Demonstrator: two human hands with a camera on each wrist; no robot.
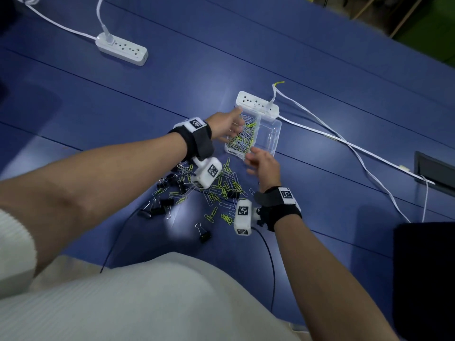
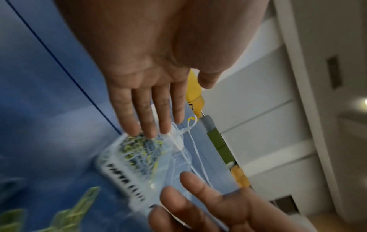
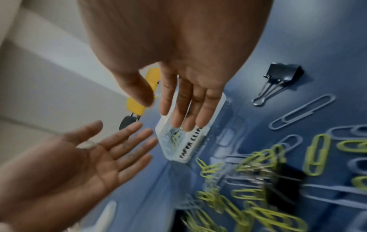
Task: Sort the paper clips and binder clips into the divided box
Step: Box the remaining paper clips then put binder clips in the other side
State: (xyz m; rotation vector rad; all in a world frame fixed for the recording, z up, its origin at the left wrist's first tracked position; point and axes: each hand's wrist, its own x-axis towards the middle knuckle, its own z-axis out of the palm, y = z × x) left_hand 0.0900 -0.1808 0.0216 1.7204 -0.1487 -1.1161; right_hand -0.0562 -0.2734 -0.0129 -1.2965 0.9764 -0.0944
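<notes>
The clear divided box sits mid-table. Its left compartment holds green and blue paper clips; its right compartment looks empty. My left hand is open with straight fingers over the box's left side, its fingertips just above the clips. My right hand is open at the box's near end, holding nothing; its fingers reach over the labelled end of the box. A loose pile of paper clips and black binder clips lies near me.
A white power strip touches the box's far end, and its cables run right. Another strip lies far left. One binder clip lies apart from the pile. A dark object is at the right edge.
</notes>
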